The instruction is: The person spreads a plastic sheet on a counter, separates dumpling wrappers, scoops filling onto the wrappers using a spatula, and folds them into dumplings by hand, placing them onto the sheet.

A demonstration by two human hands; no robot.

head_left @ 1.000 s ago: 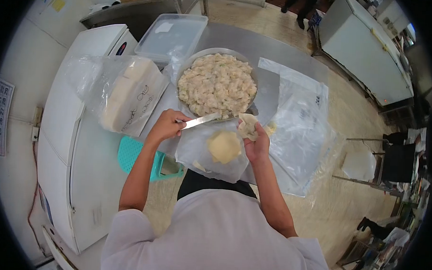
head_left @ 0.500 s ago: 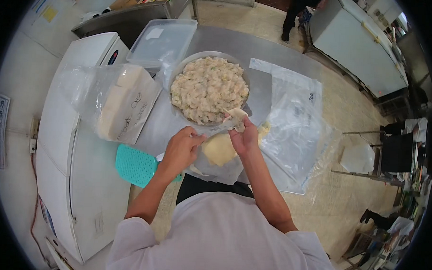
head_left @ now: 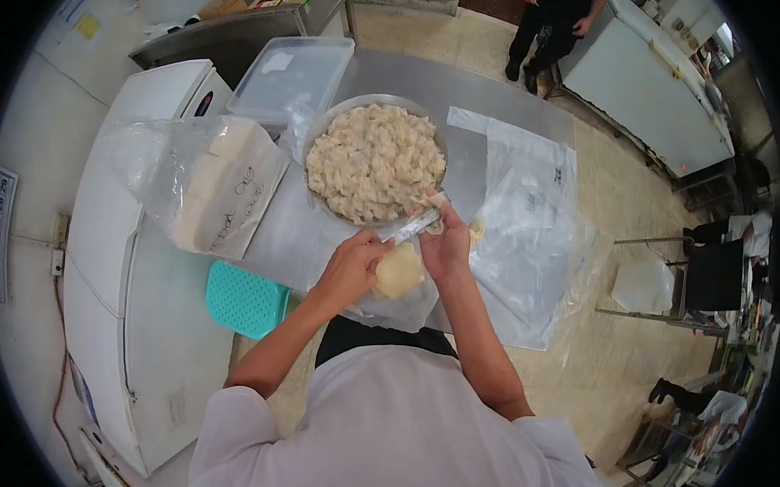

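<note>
My left hand (head_left: 352, 266) is closed on the handle of a flat metal knife (head_left: 414, 225), whose blade reaches across to my right hand. In my right hand (head_left: 446, 245) is a thin dough wrapper (head_left: 437, 203), its fingers curled around it and the blade against it. Just beyond both hands stands a round metal bowl (head_left: 324, 121) heaped with pale, chunky filling (head_left: 373, 161). Between my wrists, a stack of round yellowish wrappers (head_left: 399, 271) lies on a plastic sheet. The handle is mostly hidden by my left fingers.
A bagged white block (head_left: 229, 191) and a clear plastic container (head_left: 291, 77) are on the left of the metal table (head_left: 396, 68). Plastic bags (head_left: 528, 223) cover its right side. A teal stool (head_left: 246, 299) is below left. Another person (head_left: 548, 34) stands beyond the table.
The knife, earlier beside the bowl, is now at the wrapper. My left hand has moved right, towards my right hand. The other person shows more fully.
</note>
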